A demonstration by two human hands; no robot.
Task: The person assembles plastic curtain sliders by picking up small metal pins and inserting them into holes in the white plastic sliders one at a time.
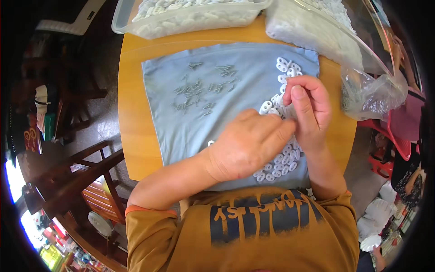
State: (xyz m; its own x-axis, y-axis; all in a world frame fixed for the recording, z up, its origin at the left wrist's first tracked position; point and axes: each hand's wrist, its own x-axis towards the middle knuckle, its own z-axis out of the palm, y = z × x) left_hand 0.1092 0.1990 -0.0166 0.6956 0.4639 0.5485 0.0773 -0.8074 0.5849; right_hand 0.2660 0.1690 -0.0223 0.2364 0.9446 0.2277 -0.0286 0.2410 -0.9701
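A wooden chair stands on the grey floor.

Small white oval pieces, each with two holes, lie crowded just below the left hand and right hand, a looser strip running up beyond the grip. Thin grey spring-like metal bits lie scattered at various angles, up and left of the grip
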